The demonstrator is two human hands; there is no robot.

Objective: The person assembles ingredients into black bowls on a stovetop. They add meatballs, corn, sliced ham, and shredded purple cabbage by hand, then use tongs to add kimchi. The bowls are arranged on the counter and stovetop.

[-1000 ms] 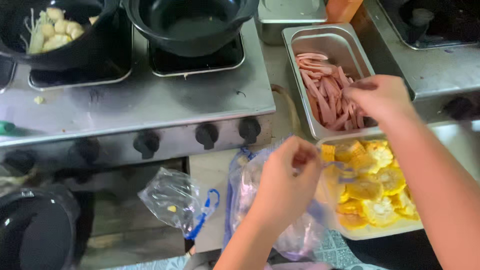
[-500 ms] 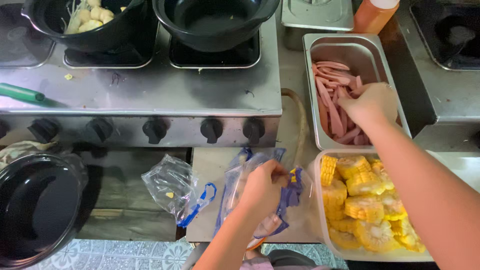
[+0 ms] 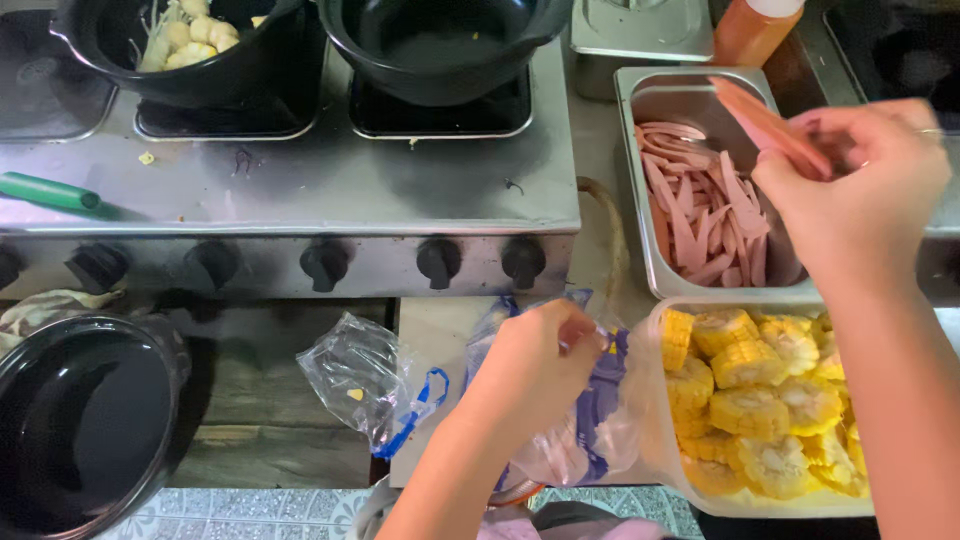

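My right hand [image 3: 855, 190] holds a few pink ham strips [image 3: 770, 125] above the steel tray [image 3: 640, 110] that contains more sliced ham [image 3: 700, 215]. My left hand [image 3: 535, 365] grips the rim of a clear plastic bag with blue print [image 3: 590, 430] on the low counter in front of the stove. Right beside the bag stands a clear tub [image 3: 655, 420] filled with cut corn cobs [image 3: 770, 400].
A steel stove [image 3: 330, 190] carries two black pots, one with pale food [image 3: 180, 45], one empty [image 3: 440, 40]. A crumpled clear bag [image 3: 365, 385] lies left of my left hand. A black bowl [image 3: 80, 420] sits lower left. An orange bottle [image 3: 755, 30] stands behind the tray.
My right hand has lifted out of the ham tray with strips in its fingers. My left hand stays on the bag's rim.
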